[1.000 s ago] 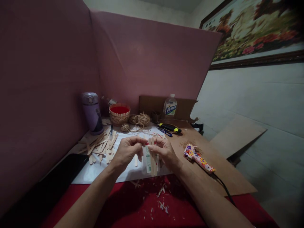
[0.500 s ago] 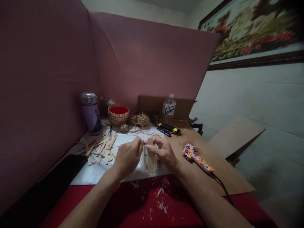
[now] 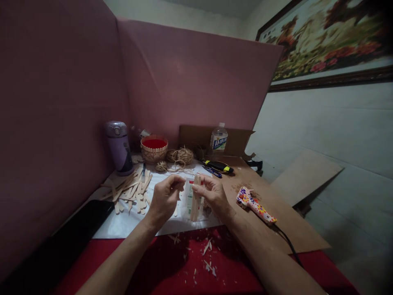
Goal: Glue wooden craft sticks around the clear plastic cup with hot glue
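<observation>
My right hand (image 3: 213, 192) grips a clear plastic container (image 3: 189, 205) with a printed label. Its thumb presses on the wooden craft sticks (image 3: 195, 207), which stand upright side by side against the container's near face. Just left of the container, apart from it, is my left hand (image 3: 166, 196), its thumb and fingers drawn together in a pinch. Whatever may be between those fingertips is too small to make out. More loose craft sticks (image 3: 132, 190) lie heaped on the white sheet (image 3: 118, 227) beyond my left hand.
A floral glue gun (image 3: 254, 205) with a black cord lies on cardboard (image 3: 294, 233) to the right. At the back stand a purple flask (image 3: 119, 149), a red-lined basket (image 3: 154, 153), twine (image 3: 181, 155) and a bottle (image 3: 219, 139). Cutters (image 3: 219, 165) lie nearby; wood scraps (image 3: 208, 266) litter the red cloth.
My left hand has come slightly away from the container's top left edge, its fingers loosening a little. My right hand still holds the container and sticks, now turned slightly.
</observation>
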`<act>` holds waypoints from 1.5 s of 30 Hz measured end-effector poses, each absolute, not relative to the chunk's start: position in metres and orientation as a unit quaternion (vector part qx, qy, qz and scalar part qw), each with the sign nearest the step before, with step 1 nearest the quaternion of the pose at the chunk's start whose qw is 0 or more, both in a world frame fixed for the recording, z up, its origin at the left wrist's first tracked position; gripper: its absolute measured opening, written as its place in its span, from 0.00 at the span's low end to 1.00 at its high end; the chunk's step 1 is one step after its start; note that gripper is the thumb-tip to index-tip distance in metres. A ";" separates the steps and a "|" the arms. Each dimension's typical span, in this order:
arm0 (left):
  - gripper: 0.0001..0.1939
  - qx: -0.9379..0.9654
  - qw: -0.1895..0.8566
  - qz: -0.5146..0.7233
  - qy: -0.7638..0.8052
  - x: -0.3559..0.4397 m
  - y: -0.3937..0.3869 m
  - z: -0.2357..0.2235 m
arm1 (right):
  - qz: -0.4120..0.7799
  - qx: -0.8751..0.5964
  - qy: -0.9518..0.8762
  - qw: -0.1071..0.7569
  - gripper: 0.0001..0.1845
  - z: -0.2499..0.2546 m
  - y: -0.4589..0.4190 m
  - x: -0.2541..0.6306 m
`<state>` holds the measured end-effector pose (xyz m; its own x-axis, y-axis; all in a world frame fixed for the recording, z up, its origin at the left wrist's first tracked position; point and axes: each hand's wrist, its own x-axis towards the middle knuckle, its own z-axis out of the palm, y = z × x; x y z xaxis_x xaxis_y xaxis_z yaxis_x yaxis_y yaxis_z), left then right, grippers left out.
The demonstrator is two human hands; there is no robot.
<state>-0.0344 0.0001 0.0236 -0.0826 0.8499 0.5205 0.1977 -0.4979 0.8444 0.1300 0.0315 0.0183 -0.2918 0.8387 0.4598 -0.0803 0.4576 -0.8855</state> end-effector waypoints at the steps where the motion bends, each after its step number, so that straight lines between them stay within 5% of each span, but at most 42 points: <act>1: 0.04 0.633 0.249 0.594 0.429 -0.034 0.000 0.022 | 0.429 -0.285 -0.676 0.527 0.13 0.018 0.032 0.130; 7: 0.15 0.672 0.171 0.549 0.467 -0.034 -0.002 0.023 | 0.376 -0.286 -0.703 0.532 0.15 0.021 0.029 0.130; 15: 0.14 0.610 0.408 0.540 0.413 -0.033 -0.001 0.028 | 0.380 -0.270 -0.718 0.517 0.13 0.022 0.028 0.130; 22: 0.19 0.615 0.382 0.536 0.433 -0.034 0.000 0.027 | 0.409 -0.265 -0.709 0.510 0.13 0.024 0.027 0.130; 29: 0.18 0.601 0.486 0.492 0.400 -0.035 -0.003 0.029 | 0.446 -0.244 -0.704 0.495 0.14 0.025 0.025 0.130; 38: 0.14 0.633 0.418 0.488 0.431 -0.037 -0.001 0.025 | 0.517 -0.250 -0.660 0.485 0.14 0.022 0.029 0.130; 45: 0.15 0.704 0.272 0.450 0.478 -0.037 -0.003 0.028 | 0.415 -0.252 -0.724 0.490 0.15 0.023 0.028 0.130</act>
